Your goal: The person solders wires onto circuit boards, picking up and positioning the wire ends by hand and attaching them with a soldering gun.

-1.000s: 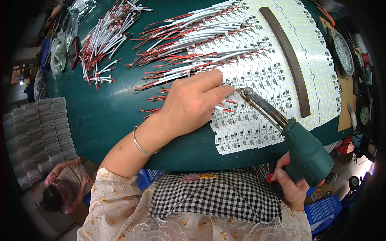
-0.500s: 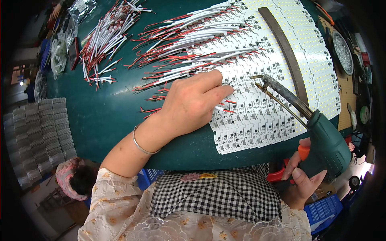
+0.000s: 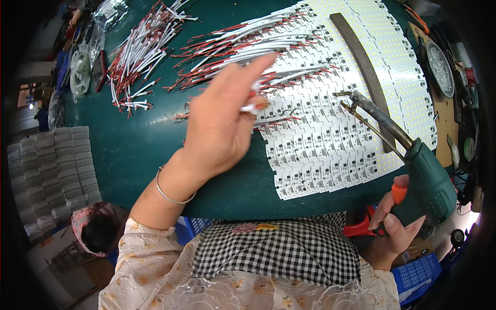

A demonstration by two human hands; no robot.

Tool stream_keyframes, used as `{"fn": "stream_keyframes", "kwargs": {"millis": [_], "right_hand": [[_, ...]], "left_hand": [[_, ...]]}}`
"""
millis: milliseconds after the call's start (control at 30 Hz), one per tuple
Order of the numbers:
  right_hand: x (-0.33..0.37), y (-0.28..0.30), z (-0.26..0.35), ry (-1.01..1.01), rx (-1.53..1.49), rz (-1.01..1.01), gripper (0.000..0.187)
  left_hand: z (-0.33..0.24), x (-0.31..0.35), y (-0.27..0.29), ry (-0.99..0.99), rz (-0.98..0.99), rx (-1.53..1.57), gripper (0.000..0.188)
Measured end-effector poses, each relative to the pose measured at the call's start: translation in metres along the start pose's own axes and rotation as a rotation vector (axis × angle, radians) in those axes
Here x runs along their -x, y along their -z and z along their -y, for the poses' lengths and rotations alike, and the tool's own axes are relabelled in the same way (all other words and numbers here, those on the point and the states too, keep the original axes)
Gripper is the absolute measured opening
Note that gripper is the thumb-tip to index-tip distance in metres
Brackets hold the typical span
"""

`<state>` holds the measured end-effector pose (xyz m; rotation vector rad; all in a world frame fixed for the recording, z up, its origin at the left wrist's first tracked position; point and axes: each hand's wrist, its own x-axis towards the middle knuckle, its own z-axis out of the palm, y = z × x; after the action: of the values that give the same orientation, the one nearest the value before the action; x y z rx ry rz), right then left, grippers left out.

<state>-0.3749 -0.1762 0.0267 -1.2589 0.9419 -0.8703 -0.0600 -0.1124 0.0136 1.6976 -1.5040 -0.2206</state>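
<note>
My left hand (image 3: pixel 219 116) is raised over the rows of wires, its fingers closed and somewhat blurred. White-sheathed wires with red ends (image 3: pixel 251 107) show between thumb and fingers; how many is hidden. My right hand (image 3: pixel 395 227) grips the handle of a green soldering gun (image 3: pixel 431 181) with an orange trigger. The gun's metal tip and thin feed tube (image 3: pixel 356 106) point left over white circuit boards (image 3: pixel 310 170), which lie in overlapping rows. Across their left parts rest several bunches of red and white wires (image 3: pixel 237 51).
A dark flat bar (image 3: pixel 364 64) lies across the boards. At the far left of the green table (image 3: pixel 139 170) sits a loose wire pile (image 3: pixel 142 51). Grey stacked packs (image 3: pixel 54 175) stand at left, with a person (image 3: pixel 98 232) below. A round metal dish (image 3: pixel 440 70) is at right.
My left hand has moved left and away from the boards' near rows, leaving a wire lying there. The soldering gun has shifted slightly right.
</note>
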Motion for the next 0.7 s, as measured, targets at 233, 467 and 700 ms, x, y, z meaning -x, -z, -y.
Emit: {"fn": "stream_keyframes", "kwargs": {"millis": [233,467,700], "right_hand": [[0.004,-0.006,-0.002,-0.003,-0.063,-0.006,0.068],[0.004,-0.01,0.0,-0.046,0.004,-0.042,0.067],[0.005,-0.017,-0.002,-0.064,-0.008,-0.059,0.067]], "left_hand": [[0.004,0.003,-0.029,-0.206,0.195,-0.147,0.054],[0.008,0.006,-0.037,-0.222,0.112,-0.17,0.033],[0.008,0.007,-0.037,-0.215,0.132,-0.148,0.047]]}}
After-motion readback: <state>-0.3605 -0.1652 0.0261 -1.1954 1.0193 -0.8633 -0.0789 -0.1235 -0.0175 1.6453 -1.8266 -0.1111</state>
